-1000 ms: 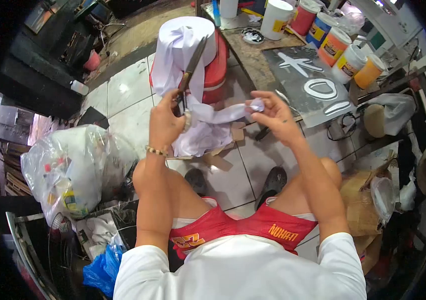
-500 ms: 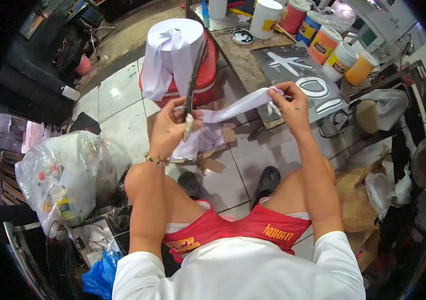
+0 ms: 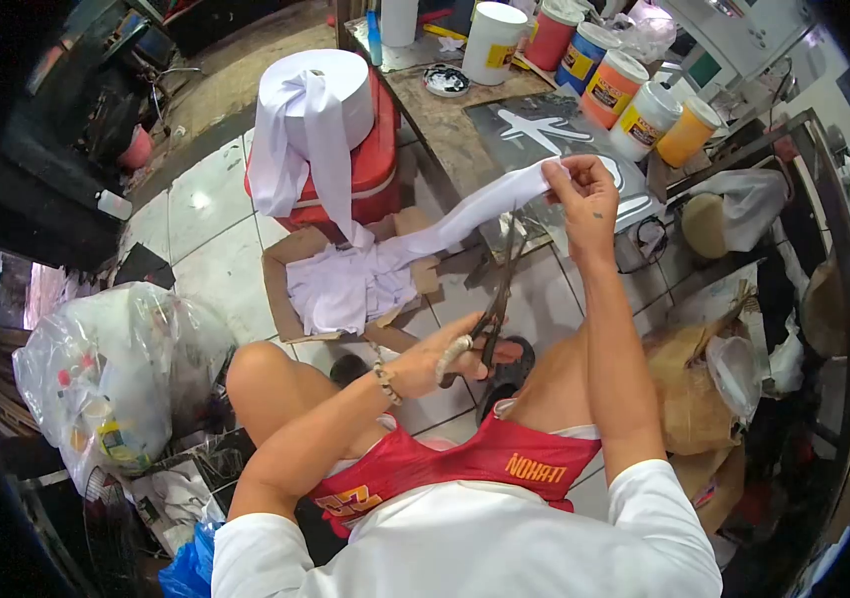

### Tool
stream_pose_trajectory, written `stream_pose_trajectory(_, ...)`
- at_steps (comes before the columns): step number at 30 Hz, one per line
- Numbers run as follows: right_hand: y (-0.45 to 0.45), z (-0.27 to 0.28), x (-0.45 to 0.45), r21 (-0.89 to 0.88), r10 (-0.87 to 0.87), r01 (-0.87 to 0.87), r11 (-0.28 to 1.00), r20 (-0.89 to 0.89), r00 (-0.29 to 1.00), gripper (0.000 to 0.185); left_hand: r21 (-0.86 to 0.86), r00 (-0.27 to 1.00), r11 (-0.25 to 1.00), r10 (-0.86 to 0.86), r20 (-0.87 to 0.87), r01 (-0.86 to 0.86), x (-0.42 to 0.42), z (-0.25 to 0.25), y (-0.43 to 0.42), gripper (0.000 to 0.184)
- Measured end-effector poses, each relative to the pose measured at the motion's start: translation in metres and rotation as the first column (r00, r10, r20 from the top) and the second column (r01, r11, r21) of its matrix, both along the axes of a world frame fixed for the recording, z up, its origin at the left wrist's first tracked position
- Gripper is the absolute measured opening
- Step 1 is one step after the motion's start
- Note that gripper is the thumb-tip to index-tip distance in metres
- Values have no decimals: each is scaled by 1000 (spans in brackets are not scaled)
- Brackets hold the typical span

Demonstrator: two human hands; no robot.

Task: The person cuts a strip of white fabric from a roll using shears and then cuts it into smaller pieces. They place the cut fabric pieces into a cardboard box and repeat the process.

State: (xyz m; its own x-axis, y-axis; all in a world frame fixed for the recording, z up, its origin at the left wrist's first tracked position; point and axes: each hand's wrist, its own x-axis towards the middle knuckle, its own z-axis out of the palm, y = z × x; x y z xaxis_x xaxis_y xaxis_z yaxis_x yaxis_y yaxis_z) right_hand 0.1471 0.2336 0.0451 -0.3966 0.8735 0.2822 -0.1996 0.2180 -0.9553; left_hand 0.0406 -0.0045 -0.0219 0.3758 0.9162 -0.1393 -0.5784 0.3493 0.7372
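Near white strip (image 3: pixel 475 212), left fingers (image 3: pixel 508 351) gripping scissors (image 3: pixel 496 311), now lower, right fingers (image 3: pixel 589 171) pinching strip

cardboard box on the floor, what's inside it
The cardboard box holds a crumpled heap of white fabric, with a strip running from it to the right hand. The heap covers the bottom, so anything beneath cannot be seen.

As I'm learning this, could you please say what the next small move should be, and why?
I would probably guide the scissors in the left hand onto the white fabric strip, since they point towards it and the right hand holds its end raised.
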Motion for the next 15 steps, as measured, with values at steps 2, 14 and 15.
stream_pose_trajectory(2,-12,5,-2,-44,60,-63,997,-63,996,17,-42,992,993,116,56,-114,-4,-10,8,76)
stream_pose_trajectory(14,-14,16,7,-109,275,-312,944,-262,925,28,67,965,967,251,-77,-246,-33,13,16,87)
stream_pose_trajectory(15,-12,16,9,-128,290,-333,934,-273,917,29,72,960,965,260,-104,-254,-34,14,15,88)
